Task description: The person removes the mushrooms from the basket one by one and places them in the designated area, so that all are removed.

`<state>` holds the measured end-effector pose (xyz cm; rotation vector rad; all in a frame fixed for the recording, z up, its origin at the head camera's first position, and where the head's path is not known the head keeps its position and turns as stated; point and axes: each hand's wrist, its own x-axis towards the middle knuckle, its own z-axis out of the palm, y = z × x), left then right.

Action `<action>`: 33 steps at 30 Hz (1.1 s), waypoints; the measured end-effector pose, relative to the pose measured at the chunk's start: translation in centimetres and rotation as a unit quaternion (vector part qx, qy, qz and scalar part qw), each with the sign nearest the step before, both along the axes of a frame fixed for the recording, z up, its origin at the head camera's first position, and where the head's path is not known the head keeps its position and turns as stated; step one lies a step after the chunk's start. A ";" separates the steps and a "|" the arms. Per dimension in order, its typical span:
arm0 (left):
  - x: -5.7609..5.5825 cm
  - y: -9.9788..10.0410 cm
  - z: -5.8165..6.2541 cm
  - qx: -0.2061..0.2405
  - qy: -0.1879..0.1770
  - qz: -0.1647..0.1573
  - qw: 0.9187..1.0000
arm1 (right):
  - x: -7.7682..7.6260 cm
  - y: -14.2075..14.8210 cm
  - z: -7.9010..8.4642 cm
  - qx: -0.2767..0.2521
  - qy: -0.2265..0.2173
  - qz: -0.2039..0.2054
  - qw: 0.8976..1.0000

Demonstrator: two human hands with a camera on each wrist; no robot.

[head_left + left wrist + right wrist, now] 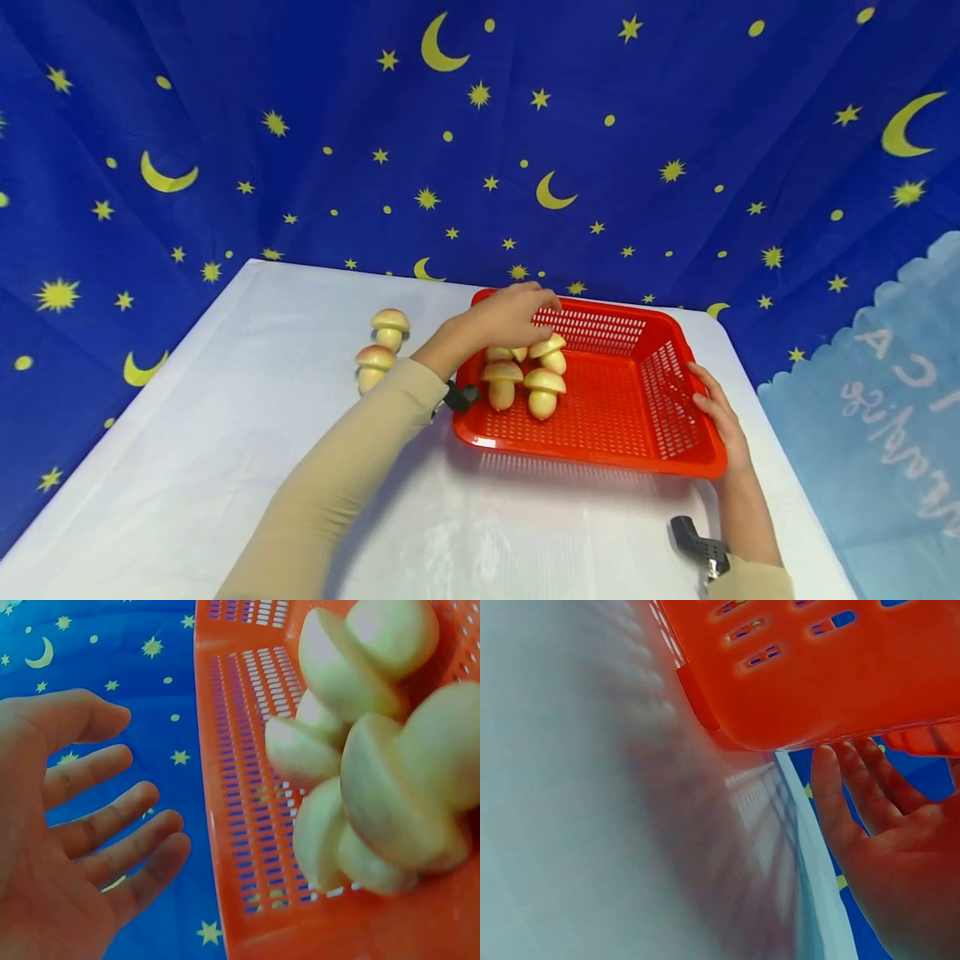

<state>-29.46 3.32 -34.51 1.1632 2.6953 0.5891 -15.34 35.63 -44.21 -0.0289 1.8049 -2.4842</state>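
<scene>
My left hand (512,317) is over the left end of a red plastic basket (600,457), fingers loosely spread and holding nothing. Just beneath it lie several toy mushrooms (543,392), pale yellow with rounded caps, bunched at that end. The left wrist view shows the same left hand (90,817) beside the basket wall (251,772), apart from the mushrooms (397,787). My right hand (723,425) holds the basket's right rim, thumb over the edge. From below, in the right wrist view, the right hand's fingertips (826,761) meet the basket rim.
Two more toy mushrooms, one with a yellowish cap (390,327) and one with a reddish cap (373,367), stand on the white table (247,400) left of the basket. A blue cloth with moons and stars (337,125) hangs behind the table.
</scene>
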 end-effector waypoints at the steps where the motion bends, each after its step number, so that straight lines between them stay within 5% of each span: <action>1: -0.1 0.3 -0.1 0.000 -0.002 0.000 1.000 | 0.0 0.1 0.0 -0.002 0.002 0.001 1.000; 12: -0.1 3.7 -0.9 -0.049 -0.022 0.001 0.999 | 0.4 0.4 0.1 0.014 0.002 -0.012 1.000; 33: -1.3 4.8 -3.1 -0.066 0.008 0.044 0.997 | 0.1 -0.3 0.1 0.015 -0.001 -0.012 1.000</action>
